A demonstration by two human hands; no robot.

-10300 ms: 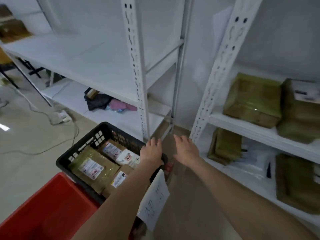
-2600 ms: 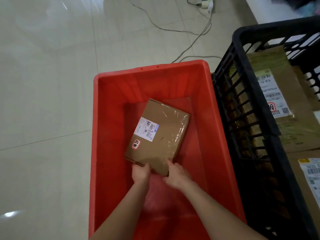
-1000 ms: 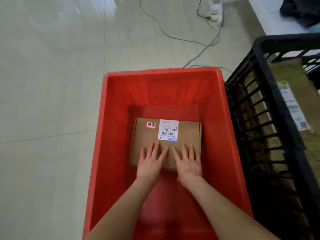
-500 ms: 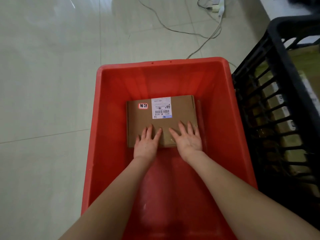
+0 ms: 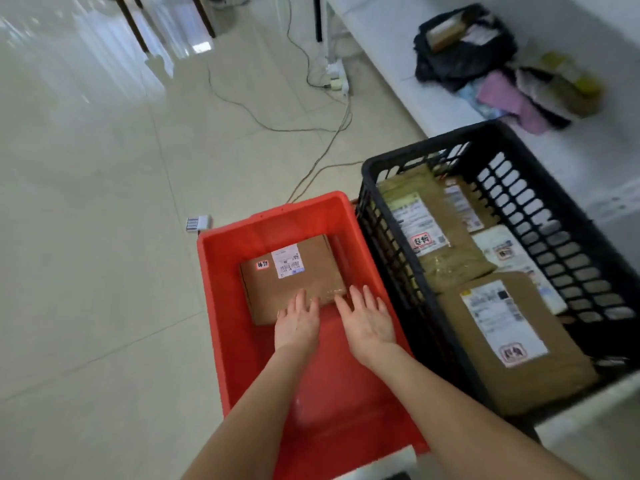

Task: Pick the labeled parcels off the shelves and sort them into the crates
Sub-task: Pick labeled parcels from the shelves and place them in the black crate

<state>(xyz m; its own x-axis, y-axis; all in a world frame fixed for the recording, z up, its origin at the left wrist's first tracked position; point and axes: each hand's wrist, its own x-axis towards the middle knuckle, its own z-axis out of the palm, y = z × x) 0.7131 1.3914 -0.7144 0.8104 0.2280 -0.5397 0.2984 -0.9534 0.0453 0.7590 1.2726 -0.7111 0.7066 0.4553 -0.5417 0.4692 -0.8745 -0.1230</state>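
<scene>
Label print on cardboard parcel (image 5: 294, 282) blurred; near edge covered by left hand (image 5: 297, 323). Near end of red crate (image 5: 277, 221) cut off at frame bottom. Parcel laid flat in red crate, lower centre. Both hands flat, nothing grasped: left laid over parcel edge, right hand (image 5: 369, 323) at near right corner, contact unclear. Labelled parcels (image 5: 512, 341) seen in black crate (image 5: 429, 144), right.

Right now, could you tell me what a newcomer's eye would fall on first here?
The bright red crate on the pale floor at centre, holding a single brown parcel with a white label, with the left hand and right hand open at its near edge. Next, the black crate just to its right, packed with several labeled parcels.
</scene>
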